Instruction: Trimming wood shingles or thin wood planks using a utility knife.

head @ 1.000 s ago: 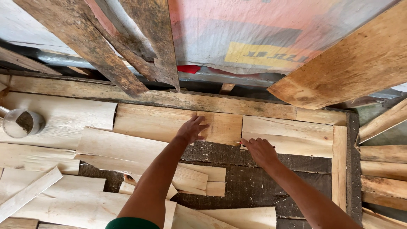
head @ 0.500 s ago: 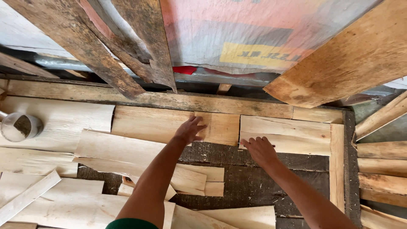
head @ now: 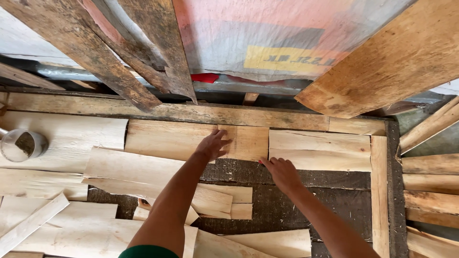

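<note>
I record a dark wooden base board [head: 296,200] lying flat below me, bordered at the far side by a long worn plank [head: 191,112] and at the right by a narrow upright strip [head: 380,191]. Against the wall behind it lean weathered grey planks [head: 95,57] and one broad brown board [head: 397,57], with a pink and grey plastic sheet [head: 267,33] showing between them.

On the base lie pale veneer sheets. The middle sheet [head: 167,138] runs along the far plank; a second sheet [head: 318,150] lies just right of it, their ends nearly meeting. A longer curled sheet [head: 143,174] overlaps the near edge of the middle one, and further loose sheets [head: 62,138] cover the left side. Stacked strips [head: 430,191] sit beyond the right border.

My left hand [head: 213,145] rests flat on the right end of the middle sheet, fingers spread and extended, pressing down rather than gripping. My right hand [head: 282,173] lies on the dark base at the near left corner of the second sheet, fingers loosely extended with the tips touching that sheet's edge; it holds nothing that I can see. A small red spot shows at its fingertips; I cannot tell what it is.

A small metal can [head: 21,145] stands at the far left, resting on the veneer.
</note>
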